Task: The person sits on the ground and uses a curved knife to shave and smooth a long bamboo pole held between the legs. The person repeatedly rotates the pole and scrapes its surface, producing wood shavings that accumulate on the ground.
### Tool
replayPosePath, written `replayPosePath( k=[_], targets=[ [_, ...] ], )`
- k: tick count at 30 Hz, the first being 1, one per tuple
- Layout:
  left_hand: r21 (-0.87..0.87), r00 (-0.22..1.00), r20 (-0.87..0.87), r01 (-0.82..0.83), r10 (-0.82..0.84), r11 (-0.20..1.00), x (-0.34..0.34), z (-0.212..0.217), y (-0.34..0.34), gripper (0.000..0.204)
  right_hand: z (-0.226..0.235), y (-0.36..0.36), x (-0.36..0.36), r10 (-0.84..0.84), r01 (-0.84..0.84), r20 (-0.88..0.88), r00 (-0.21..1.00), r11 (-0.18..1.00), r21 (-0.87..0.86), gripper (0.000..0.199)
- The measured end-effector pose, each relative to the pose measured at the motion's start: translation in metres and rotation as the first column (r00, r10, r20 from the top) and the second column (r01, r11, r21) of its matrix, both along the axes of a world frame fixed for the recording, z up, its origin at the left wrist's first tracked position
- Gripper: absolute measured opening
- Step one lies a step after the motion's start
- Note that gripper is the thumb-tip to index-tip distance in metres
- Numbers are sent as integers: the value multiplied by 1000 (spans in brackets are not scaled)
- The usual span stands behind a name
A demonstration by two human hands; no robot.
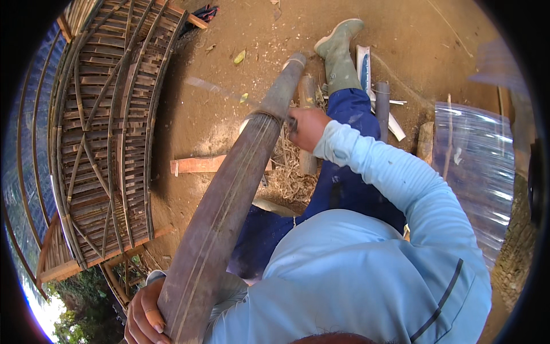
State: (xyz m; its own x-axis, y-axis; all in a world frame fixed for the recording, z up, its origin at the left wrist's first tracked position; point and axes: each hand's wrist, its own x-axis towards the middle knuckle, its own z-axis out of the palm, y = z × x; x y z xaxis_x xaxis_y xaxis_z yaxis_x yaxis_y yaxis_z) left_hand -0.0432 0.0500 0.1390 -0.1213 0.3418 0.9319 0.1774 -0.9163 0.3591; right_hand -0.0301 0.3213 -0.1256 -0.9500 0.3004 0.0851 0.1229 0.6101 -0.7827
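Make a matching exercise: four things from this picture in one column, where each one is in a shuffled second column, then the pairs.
1. left hand
2. right hand
3. boot
4. lattice frame

A. lies on the ground at the person's left
B. at the pole's near end
C. far, on the dirt by the pole's tip
D. beside the pole at its ringed joint

Pairs: 1-B, 2-D, 3-C, 4-A

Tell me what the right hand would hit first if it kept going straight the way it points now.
The right hand points up-left and already meets the long bamboo pole. Past the pole, only bare dirt ground seems to lie ahead, though depth is hard to judge.
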Motion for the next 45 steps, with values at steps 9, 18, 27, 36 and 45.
replayPosePath(
  k=[9,18,27,36,45],
  targets=[
    [-7,999,-9,-49,49,999,-7,1,-12,26,10,-5,-4,39,-41,-39,998,998,-39,19],
    [-16,998,-42,-56,55,998,-7,5,-21,34,10,-6,-14,48,-49,-44,998,999,-22,24],
    [-30,995,-61,-84,82,996,-8,8,-23,42,12,-11,-10,77,-77,23,997,997,-8,29],
    [17,986,-27,-162,163,987,-9,-2,-30,50,8,-7,-19,-5,5,27,1000,1000,14,27],
    [55,964,58,-261,258,964,-21,-23,-44,58,15,-7,-20,70,-72,31,997,996,59,27]
  ],
)
